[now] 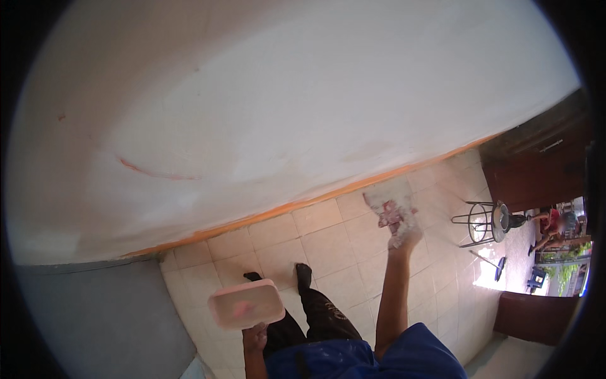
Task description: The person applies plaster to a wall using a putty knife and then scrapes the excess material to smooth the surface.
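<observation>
My left hand point(255, 336) grips a shallow, pale pink rectangular plastic container point(262, 294) from its near side, with something pinkish inside. My right hand point(405, 235) is raised to the right, closed on a crumpled whitish and reddish cloth point(391, 211), partly blurred, in front of the lower part of the white wall point(284, 95). The wall has reddish streaks and an orange strip point(315, 198) along its foot; whether the cloth touches it I cannot tell. My feet in dark coverings stand on beige floor tiles point(328, 252).
A grey surface point(95, 316) lies at the lower left. At the right are dark wooden doors point(530, 170), a metal stool point(480, 224) with a dish on it, and a doorway where a broom point(500, 268) lies and a person in red point(554, 224) is bent over.
</observation>
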